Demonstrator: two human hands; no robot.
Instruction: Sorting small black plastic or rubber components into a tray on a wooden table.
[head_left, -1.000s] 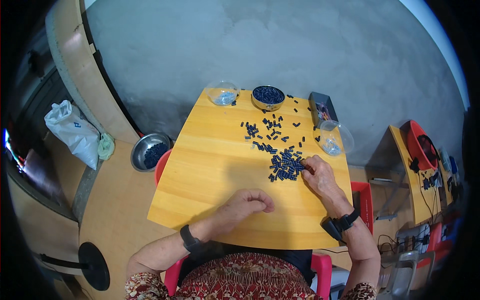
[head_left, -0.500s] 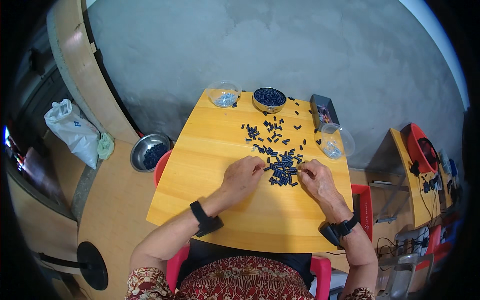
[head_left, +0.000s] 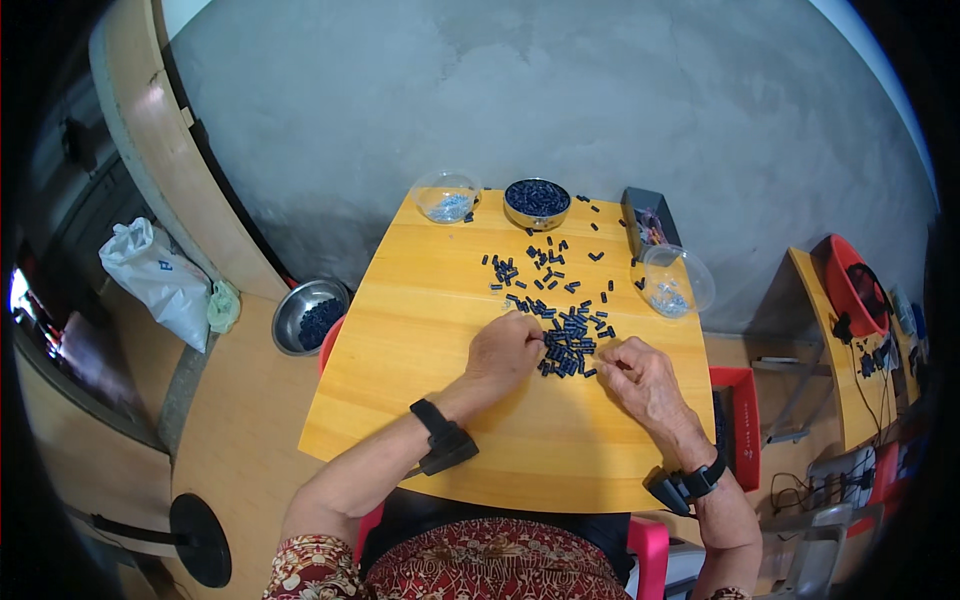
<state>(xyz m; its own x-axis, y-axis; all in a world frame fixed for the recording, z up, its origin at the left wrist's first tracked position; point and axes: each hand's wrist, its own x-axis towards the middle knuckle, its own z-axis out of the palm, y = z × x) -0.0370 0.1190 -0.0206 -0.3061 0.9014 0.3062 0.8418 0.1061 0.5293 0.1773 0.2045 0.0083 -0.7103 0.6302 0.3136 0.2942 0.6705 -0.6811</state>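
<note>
A heap of small black cylindrical pieces (head_left: 570, 342) lies on the yellow wooden table (head_left: 400, 330), with more of the same pieces scattered toward the far side. My left hand (head_left: 505, 352) is closed at the heap's left edge, its fingertips against the pieces and partly hidden. On the right of the heap, my right hand (head_left: 643, 378) has thumb and fingers pinched together just beside the nearest pieces. Whatever is between the fingers of either hand is too small to make out. Both wrists wear black straps with a dark box.
Along the far edge stand a clear bowl (head_left: 446, 198) of small silvery parts, a metal bowl (head_left: 537, 204) full of black pieces and a dark tray (head_left: 651, 222). Another clear tub (head_left: 675, 284) sits at the right edge. A steel basin (head_left: 310, 318) is left of the table.
My left hand has moved slightly right and closer to the heap. My right hand has drawn a little back toward me and right. The whole view has shifted slightly.
</note>
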